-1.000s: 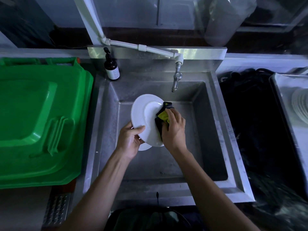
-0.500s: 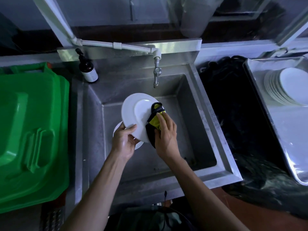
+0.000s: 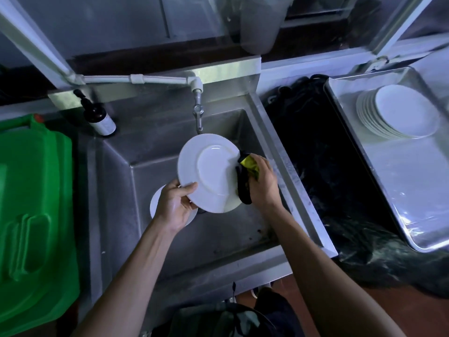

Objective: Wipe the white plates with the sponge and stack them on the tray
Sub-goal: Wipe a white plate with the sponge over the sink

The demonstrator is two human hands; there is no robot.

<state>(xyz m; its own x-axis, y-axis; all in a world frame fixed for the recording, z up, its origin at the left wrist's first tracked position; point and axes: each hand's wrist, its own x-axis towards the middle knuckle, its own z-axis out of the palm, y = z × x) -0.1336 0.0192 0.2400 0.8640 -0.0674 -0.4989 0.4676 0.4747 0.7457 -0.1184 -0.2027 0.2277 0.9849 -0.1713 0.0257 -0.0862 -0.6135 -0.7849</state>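
Observation:
Over the steel sink (image 3: 170, 239) my left hand (image 3: 175, 204) grips the lower left rim of a white plate (image 3: 206, 171), which is tilted with its underside toward me. My right hand (image 3: 262, 184) holds a yellow and black sponge (image 3: 245, 176) against the plate's right edge. A second white plate (image 3: 155, 205) lies in the basin, mostly hidden under my left hand. At the far right a stack of several white plates (image 3: 401, 113) sits on a steel tray (image 3: 413, 190).
A tap (image 3: 198, 113) hangs over the basin just behind the held plate. A dark pump bottle (image 3: 98, 116) stands at the sink's back left corner. A green plastic bin lid (image 3: 34, 215) fills the left side. Black plastic sheeting (image 3: 315, 166) lies between sink and tray.
The view has swung right, bringing the tray and plate stack into sight. The sponge has slid from the plate's middle to its right edge, and the plate has shifted right.

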